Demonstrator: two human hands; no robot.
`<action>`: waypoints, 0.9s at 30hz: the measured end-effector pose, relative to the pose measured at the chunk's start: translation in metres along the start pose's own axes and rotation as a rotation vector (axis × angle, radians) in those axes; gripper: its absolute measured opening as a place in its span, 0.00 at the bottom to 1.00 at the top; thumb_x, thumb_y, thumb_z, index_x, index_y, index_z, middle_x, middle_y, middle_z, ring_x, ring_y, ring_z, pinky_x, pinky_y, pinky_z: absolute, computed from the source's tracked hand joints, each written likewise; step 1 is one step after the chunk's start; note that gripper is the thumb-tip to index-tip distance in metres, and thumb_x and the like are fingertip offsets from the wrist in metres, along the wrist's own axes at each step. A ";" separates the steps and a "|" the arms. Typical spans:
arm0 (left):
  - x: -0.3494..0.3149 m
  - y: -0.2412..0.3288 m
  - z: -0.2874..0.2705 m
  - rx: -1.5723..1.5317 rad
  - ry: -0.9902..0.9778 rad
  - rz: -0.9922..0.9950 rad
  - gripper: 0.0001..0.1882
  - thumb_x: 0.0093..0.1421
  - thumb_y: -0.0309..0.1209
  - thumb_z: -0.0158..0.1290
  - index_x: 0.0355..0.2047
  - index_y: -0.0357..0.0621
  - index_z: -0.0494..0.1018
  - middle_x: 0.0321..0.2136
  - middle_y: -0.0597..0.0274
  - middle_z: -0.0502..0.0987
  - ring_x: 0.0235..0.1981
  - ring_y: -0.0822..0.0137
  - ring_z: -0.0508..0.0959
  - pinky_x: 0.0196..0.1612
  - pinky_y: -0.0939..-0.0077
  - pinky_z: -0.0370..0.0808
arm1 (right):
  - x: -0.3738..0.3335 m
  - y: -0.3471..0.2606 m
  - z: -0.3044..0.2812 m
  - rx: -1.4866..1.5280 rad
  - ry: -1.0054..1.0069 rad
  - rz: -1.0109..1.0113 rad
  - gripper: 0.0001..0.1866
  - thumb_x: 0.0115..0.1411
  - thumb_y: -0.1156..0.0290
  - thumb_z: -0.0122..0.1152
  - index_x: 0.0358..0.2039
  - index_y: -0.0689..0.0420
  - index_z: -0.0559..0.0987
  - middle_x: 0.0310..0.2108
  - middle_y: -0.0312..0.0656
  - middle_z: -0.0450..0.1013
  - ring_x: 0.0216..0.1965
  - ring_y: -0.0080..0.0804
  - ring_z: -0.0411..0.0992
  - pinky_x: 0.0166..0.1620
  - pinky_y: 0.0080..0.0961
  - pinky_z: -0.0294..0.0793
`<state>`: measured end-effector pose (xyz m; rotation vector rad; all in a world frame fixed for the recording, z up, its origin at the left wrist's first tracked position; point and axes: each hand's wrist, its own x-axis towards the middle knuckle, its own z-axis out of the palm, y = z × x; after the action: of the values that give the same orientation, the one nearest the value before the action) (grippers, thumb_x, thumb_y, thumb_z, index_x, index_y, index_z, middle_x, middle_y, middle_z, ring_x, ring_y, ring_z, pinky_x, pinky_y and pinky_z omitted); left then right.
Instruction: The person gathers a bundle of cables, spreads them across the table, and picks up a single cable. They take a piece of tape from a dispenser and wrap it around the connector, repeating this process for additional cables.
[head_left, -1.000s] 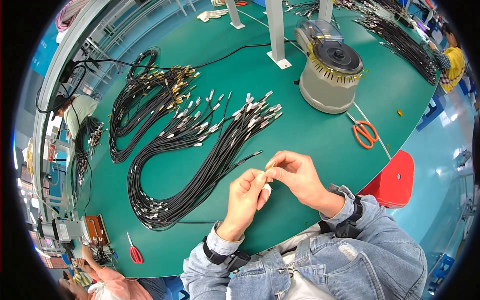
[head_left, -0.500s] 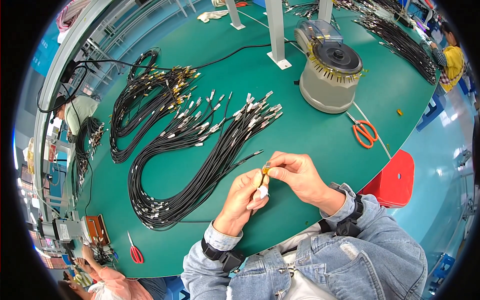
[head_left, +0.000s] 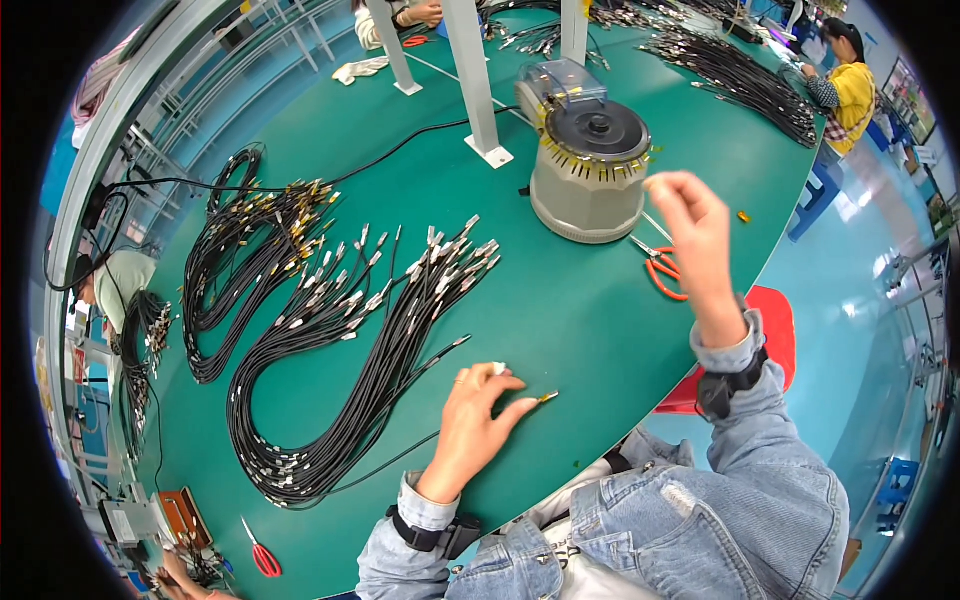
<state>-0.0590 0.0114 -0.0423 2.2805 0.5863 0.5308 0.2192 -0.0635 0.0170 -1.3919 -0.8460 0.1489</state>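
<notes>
Hovering just beside a grey tape dispenser [head_left: 588, 200], the right hand [head_left: 697, 232] is well apart from the left hand [head_left: 474, 422] over a green table [head_left: 585, 325].
Right thumb and forefinger lie close; blur conceals whether they pinch anything. Left thumb and forefinger are spread; a black cable [head_left: 398, 457] passes behind the hand, a yellow-banded connector [head_left: 548, 398] shows at the thumb tip, and whether hidden fingers grasp it cannot be told. A white piece [head_left: 499, 369] at the left fingertips is indistinct. Orange-handled scissors [head_left: 661, 272] are partly covered.

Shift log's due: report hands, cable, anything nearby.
Left hand at yellow-taped cable end, thumb and forefinger apart. Right hand near grey tape dispenser, grip unclear. Orange-handled scissors close by, partly hidden.
</notes>
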 end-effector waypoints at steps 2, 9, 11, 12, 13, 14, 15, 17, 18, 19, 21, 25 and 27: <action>0.002 -0.009 -0.005 0.039 0.045 -0.003 0.10 0.47 0.28 0.58 0.30 0.39 0.73 0.33 0.55 0.73 0.37 0.56 0.71 0.39 0.67 0.68 | 0.028 0.005 -0.022 -0.160 0.078 0.026 0.11 0.59 0.67 0.53 0.34 0.63 0.76 0.31 0.33 0.70 0.33 0.17 0.65 0.38 0.14 0.63; 0.009 -0.029 -0.028 0.375 0.255 -0.071 0.10 0.47 0.28 0.59 0.29 0.39 0.73 0.34 0.54 0.70 0.36 0.56 0.70 0.38 0.66 0.69 | 0.076 0.024 -0.039 -0.246 -0.128 0.401 0.14 0.57 0.59 0.54 0.34 0.58 0.76 0.32 0.31 0.69 0.36 0.19 0.64 0.41 0.19 0.58; 0.009 -0.031 -0.031 0.455 0.270 -0.078 0.11 0.46 0.27 0.59 0.31 0.40 0.72 0.34 0.55 0.70 0.36 0.56 0.70 0.38 0.66 0.69 | 0.078 0.028 -0.040 -0.231 -0.181 0.462 0.14 0.57 0.58 0.54 0.34 0.57 0.76 0.32 0.31 0.69 0.36 0.19 0.64 0.41 0.19 0.57; 0.010 -0.033 -0.032 0.495 0.277 -0.082 0.12 0.46 0.27 0.59 0.32 0.40 0.71 0.33 0.55 0.69 0.36 0.56 0.70 0.38 0.66 0.69 | 0.079 0.029 -0.042 -0.200 -0.197 0.450 0.14 0.57 0.59 0.54 0.33 0.56 0.76 0.31 0.31 0.69 0.36 0.19 0.64 0.41 0.20 0.57; 0.009 -0.034 -0.033 0.501 0.278 -0.096 0.12 0.46 0.27 0.59 0.32 0.40 0.71 0.33 0.55 0.69 0.36 0.56 0.70 0.38 0.66 0.69 | 0.080 0.029 -0.042 -0.166 -0.218 0.438 0.13 0.57 0.59 0.54 0.33 0.56 0.76 0.31 0.30 0.68 0.36 0.19 0.63 0.42 0.20 0.57; 0.009 -0.036 -0.032 0.513 0.287 -0.093 0.13 0.46 0.26 0.59 0.33 0.41 0.71 0.33 0.55 0.69 0.35 0.56 0.70 0.38 0.66 0.69 | 0.080 0.029 -0.042 -0.131 -0.238 0.427 0.12 0.57 0.60 0.54 0.32 0.55 0.76 0.31 0.30 0.68 0.36 0.19 0.63 0.42 0.20 0.57; 0.010 -0.038 -0.031 0.526 0.298 -0.091 0.14 0.46 0.26 0.59 0.34 0.41 0.70 0.33 0.56 0.69 0.35 0.56 0.70 0.38 0.66 0.69 | 0.081 0.029 -0.042 -0.125 -0.253 0.429 0.12 0.57 0.60 0.54 0.32 0.55 0.76 0.31 0.30 0.68 0.36 0.19 0.63 0.42 0.20 0.57; 0.010 -0.042 -0.030 0.545 0.314 -0.101 0.14 0.46 0.26 0.59 0.34 0.41 0.70 0.33 0.56 0.69 0.35 0.56 0.70 0.38 0.66 0.69 | 0.081 0.030 -0.044 -0.042 -0.201 0.407 0.11 0.56 0.61 0.55 0.32 0.55 0.75 0.31 0.30 0.68 0.36 0.18 0.63 0.42 0.21 0.57; 0.010 -0.044 -0.030 0.541 0.320 -0.106 0.15 0.46 0.26 0.59 0.35 0.41 0.70 0.32 0.56 0.69 0.35 0.57 0.70 0.37 0.66 0.69 | 0.080 0.028 -0.042 -0.001 -0.175 0.396 0.10 0.56 0.62 0.55 0.32 0.55 0.75 0.31 0.30 0.68 0.35 0.18 0.63 0.42 0.21 0.57; 0.011 -0.045 -0.029 0.538 0.326 -0.111 0.15 0.46 0.25 0.58 0.36 0.41 0.69 0.32 0.56 0.68 0.35 0.57 0.70 0.37 0.66 0.68 | 0.079 0.023 -0.039 0.005 -0.187 0.398 0.10 0.56 0.62 0.55 0.32 0.55 0.75 0.31 0.30 0.68 0.35 0.18 0.63 0.42 0.21 0.57; 0.009 -0.047 -0.031 0.542 0.333 -0.129 0.16 0.46 0.25 0.58 0.36 0.41 0.69 0.31 0.57 0.68 0.34 0.57 0.70 0.37 0.66 0.68 | 0.070 0.006 -0.033 0.149 -0.167 0.288 0.09 0.56 0.64 0.54 0.31 0.56 0.74 0.31 0.30 0.68 0.35 0.18 0.63 0.42 0.21 0.58; 0.009 -0.046 -0.032 0.550 0.317 -0.096 0.14 0.46 0.24 0.59 0.34 0.41 0.70 0.30 0.59 0.69 0.33 0.58 0.70 0.33 0.69 0.69 | 0.039 -0.013 -0.011 0.347 -0.228 0.187 0.06 0.57 0.68 0.53 0.30 0.57 0.72 0.31 0.31 0.67 0.34 0.19 0.63 0.42 0.21 0.59; 0.008 -0.047 -0.031 0.584 0.280 -0.064 0.14 0.45 0.23 0.59 0.34 0.41 0.69 0.30 0.59 0.69 0.32 0.58 0.70 0.33 0.68 0.69 | 0.020 -0.014 0.002 0.355 -0.282 0.213 0.06 0.57 0.69 0.53 0.29 0.58 0.72 0.31 0.32 0.67 0.35 0.20 0.63 0.42 0.20 0.59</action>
<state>-0.0808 0.0631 -0.0537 2.7356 1.0621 0.7271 0.2269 -0.0533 0.0379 -1.1345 -0.8516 0.6417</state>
